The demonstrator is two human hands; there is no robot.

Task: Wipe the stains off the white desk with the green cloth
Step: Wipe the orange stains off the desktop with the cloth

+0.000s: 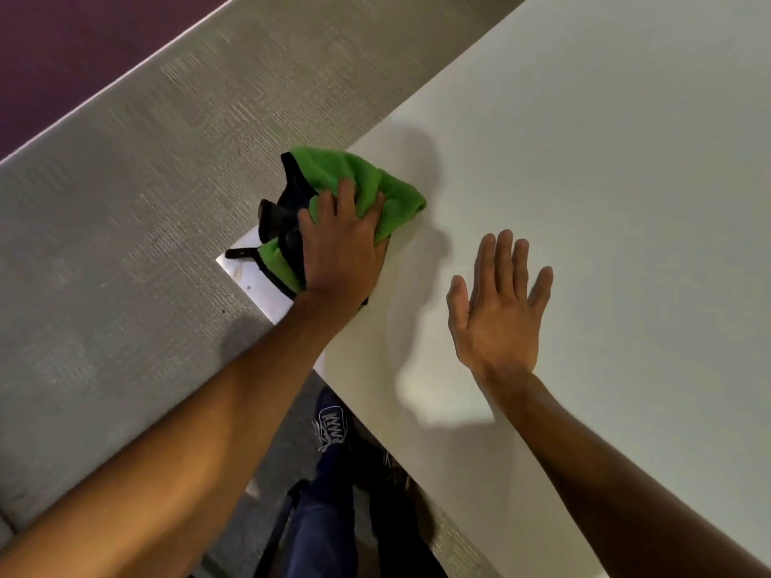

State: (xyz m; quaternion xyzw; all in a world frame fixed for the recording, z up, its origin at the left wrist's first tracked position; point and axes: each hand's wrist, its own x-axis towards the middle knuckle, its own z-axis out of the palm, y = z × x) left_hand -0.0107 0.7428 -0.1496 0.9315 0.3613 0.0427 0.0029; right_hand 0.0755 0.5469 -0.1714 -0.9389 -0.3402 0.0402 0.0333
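Plainly, one green cloth point(367, 181), one white desk point(605, 160) and two hands are in view. The cloth lies bunched at the desk's left edge, partly hanging over it. The left hand point(340, 248) presses down on the cloth, its fingers point(346, 194) lightly curled into the folds. The right hand point(498, 310) is palm-down over the desk, just right of the cloth, fingers point(505, 252) straight and slightly spread, holding nothing; whether it touches the desk I cannot tell. One shoe point(331, 423) shows below the desk's near edge.
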